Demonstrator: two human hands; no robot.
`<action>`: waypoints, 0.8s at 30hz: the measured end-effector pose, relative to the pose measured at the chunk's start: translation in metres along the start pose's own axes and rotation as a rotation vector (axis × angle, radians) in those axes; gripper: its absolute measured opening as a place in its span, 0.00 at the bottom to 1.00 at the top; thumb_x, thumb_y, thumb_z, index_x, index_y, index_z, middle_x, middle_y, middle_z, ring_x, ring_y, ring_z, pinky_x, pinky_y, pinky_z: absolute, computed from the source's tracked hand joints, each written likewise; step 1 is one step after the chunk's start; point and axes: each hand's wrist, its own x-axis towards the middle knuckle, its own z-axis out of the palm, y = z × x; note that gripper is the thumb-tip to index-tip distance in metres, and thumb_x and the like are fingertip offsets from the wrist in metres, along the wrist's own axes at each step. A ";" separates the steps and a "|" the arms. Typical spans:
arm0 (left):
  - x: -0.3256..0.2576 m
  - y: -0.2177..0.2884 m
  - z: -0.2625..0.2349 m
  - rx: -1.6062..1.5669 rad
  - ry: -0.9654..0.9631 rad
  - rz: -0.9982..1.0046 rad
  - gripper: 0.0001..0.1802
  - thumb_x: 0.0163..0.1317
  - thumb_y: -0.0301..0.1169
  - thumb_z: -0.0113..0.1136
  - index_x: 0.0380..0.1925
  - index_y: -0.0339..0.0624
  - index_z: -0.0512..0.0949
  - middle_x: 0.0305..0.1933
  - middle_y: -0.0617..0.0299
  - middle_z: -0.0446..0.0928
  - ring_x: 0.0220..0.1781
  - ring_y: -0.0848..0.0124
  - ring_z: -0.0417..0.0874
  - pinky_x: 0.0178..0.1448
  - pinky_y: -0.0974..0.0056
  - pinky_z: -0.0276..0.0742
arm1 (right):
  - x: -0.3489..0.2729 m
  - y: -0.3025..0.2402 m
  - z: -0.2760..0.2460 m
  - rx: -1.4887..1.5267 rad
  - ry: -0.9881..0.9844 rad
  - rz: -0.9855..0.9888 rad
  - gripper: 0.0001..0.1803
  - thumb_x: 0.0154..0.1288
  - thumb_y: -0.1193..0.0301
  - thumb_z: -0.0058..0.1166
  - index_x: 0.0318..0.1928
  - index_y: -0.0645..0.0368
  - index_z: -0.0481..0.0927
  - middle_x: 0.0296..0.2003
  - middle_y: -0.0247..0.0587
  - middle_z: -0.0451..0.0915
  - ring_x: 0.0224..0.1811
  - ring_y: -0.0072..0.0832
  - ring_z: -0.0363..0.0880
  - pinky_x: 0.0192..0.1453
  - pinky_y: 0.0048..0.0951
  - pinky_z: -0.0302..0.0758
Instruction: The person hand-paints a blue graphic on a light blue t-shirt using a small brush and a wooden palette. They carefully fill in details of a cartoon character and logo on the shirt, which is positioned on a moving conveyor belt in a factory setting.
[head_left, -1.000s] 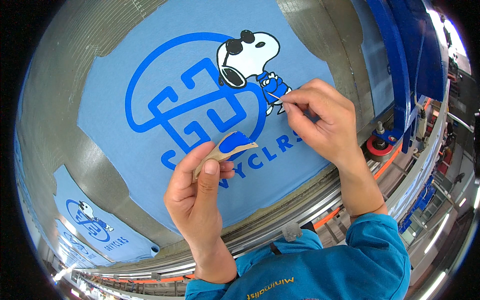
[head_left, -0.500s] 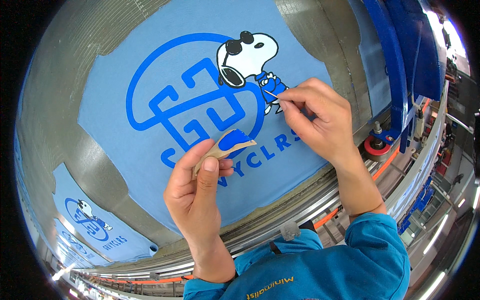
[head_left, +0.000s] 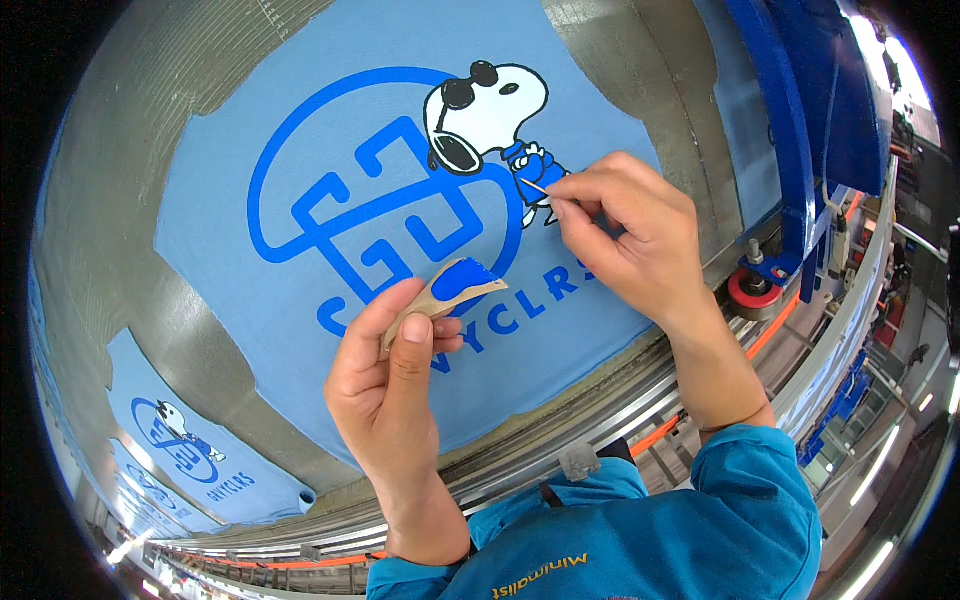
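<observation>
A light blue fabric piece (head_left: 215,185) lies flat, printed with a darker blue round emblem (head_left: 390,150) and lettering. Across the emblem's right side stands a printed black-and-white cartoon dog (head_left: 520,95) in sunglasses and blue clothing. My right hand (head_left: 630,230) pinches a thin wooden stick (head_left: 538,188) between thumb and fingertips. Its tip is at the dog's blue clothing; whether it touches, I cannot tell. My left hand (head_left: 390,380) is closed on a curled scrap of brown paper or card (head_left: 425,305), which carries a patch of wet-looking blue paint (head_left: 468,276). This scrap is held above the lower emblem.
The fabric lies on a grey, scuffed table (head_left: 300,440). More printed fabric pieces (head_left: 185,440) lie at the left. At the right stand a blue metal frame (head_left: 800,130) and a red wheel (head_left: 752,288). A metal rail (head_left: 560,450) runs along the near edge.
The print and both hands appear slightly farther left in the view. Both hands keep their grips, and the stick's tip stays at the dog's clothing.
</observation>
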 end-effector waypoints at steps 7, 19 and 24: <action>0.000 0.000 0.000 -0.006 -0.005 0.006 0.14 0.75 0.26 0.61 0.56 0.30 0.81 0.42 0.52 0.87 0.42 0.69 0.89 0.47 0.65 0.86 | 0.000 -0.001 0.000 0.028 0.000 -0.013 0.08 0.58 0.81 0.67 0.39 0.62 0.86 0.29 0.39 0.80 0.29 0.29 0.81 0.33 0.29 0.77; 0.000 -0.002 -0.004 0.021 -0.046 0.028 0.16 0.76 0.26 0.58 0.59 0.30 0.79 0.45 0.50 0.86 0.43 0.67 0.88 0.45 0.64 0.87 | 0.001 0.000 0.002 -0.004 0.008 -0.018 0.07 0.58 0.81 0.67 0.38 0.62 0.86 0.29 0.38 0.80 0.28 0.29 0.80 0.32 0.29 0.76; 0.000 -0.002 -0.005 0.020 -0.050 0.028 0.16 0.76 0.26 0.58 0.59 0.30 0.79 0.45 0.50 0.86 0.43 0.67 0.88 0.45 0.64 0.87 | 0.002 -0.003 0.001 -0.008 -0.001 -0.001 0.07 0.58 0.81 0.67 0.38 0.62 0.86 0.29 0.37 0.80 0.28 0.28 0.80 0.31 0.28 0.76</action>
